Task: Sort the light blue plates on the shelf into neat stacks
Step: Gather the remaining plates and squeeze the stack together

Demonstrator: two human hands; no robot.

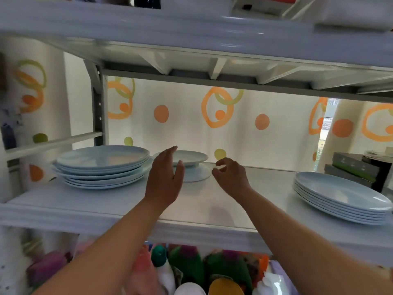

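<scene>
On the white shelf [212, 201] a wide stack of several light blue plates [102, 167] sits at the left, its plates slightly askew. A second stack of light blue plates [340, 199] lies at the right front. Between them, at the back, a small light blue plate [191, 156] rests on top of an upturned light blue bowl [197, 174]. My left hand [164, 179] is raised just in front of the small plate, fingers straight and apart, holding nothing. My right hand [230, 176] hovers to the right of the bowl, fingers loosely curled, empty.
Another shelf board [191, 35] hangs close above. A grey upright post [98, 111] stands behind the left stack. Dark boxes [357, 169] sit at the far right. Bottles and colourful containers [191, 271] fill the level below. A curtain with orange circles [212, 116] hangs behind.
</scene>
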